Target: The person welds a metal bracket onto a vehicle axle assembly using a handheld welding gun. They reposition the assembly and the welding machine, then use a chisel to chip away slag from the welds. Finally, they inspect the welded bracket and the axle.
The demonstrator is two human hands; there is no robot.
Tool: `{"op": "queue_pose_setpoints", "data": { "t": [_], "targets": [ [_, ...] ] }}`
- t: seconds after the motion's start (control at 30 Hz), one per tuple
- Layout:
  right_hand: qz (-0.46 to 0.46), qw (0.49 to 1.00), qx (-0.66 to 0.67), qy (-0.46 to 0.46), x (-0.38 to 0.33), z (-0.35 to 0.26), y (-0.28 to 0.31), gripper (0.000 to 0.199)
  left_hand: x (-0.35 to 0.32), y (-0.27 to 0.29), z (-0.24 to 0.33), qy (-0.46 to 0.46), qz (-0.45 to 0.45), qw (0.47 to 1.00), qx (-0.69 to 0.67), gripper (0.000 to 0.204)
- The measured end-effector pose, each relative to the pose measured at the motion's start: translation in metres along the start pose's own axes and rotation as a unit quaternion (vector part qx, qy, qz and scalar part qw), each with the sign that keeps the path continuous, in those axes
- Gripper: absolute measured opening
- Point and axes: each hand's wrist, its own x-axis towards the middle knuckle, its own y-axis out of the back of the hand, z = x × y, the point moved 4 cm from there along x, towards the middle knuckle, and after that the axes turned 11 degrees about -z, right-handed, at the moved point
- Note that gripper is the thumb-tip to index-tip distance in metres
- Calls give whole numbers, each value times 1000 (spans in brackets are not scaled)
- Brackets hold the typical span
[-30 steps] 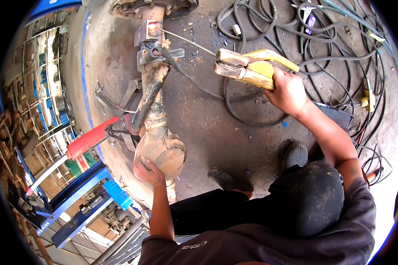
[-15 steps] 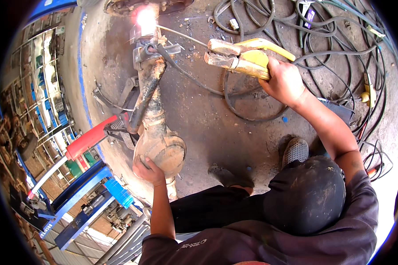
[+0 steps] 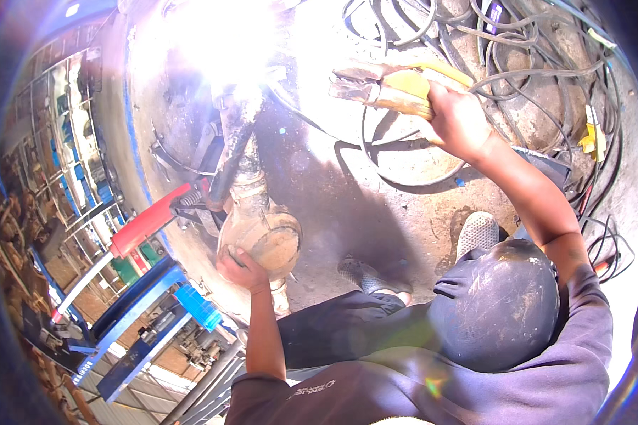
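My right hand [image 3: 461, 122] is closed round the handle of a yellow welding electrode holder [image 3: 408, 92], its worn jaws pointing left. A blinding white arc [image 3: 223, 32] burns at the upper end of a dirty axle assembly [image 3: 247, 180], and its glare hides the welding rod and the joint there. My left hand [image 3: 242, 269] lies on the rounded, rust-coloured axle housing [image 3: 275, 244], fingers spread over its left side. A dark cable [image 3: 301, 117] runs from the axle across the floor.
Tangled welding cables [image 3: 524, 49] cover the floor at the upper right. A red jack-like tool [image 3: 149, 221] stands left of the axle, beside a blue metal frame [image 3: 135, 301]. Racks of parts [image 3: 71, 134] line the far left. A dark round head covering [image 3: 500, 304] fills the lower right.
The small reddish glow has flared into a wide white arc that washes out the axle's top and hides the rod. My right hand and the electrode holder have barely shifted; my left hand stays on the housing.
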Motion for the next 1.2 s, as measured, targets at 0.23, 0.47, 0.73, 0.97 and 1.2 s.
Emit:
{"op": "queue_pose_setpoints", "data": {
  "t": [0.23, 0.47, 0.73, 0.97, 1.2],
  "targets": [
    [4, 1000, 5, 1, -24, -3, 7, 34, 0, 2, 4, -11, 0, 1000, -3, 44],
    [-12, 1000, 5, 1, -6, -5, 2, 34, -2, 0, 0, 8, -6, 1000, -3, 46],
    [-23, 1000, -4, -3, 5, -3, -4, 33, 1, 1, 4, -10, -5, 1000, 4, 44],
    [-22, 1000, -10, -12, 11, -3, -5, 27, 0, 0, 4, -8, -8, 1000, 2, 45],
    [-26, 999, -20, -13, 12, -2, -6, 22, -1, 0, 3, -8, -7, 1000, 10, 45]
  ]
}}
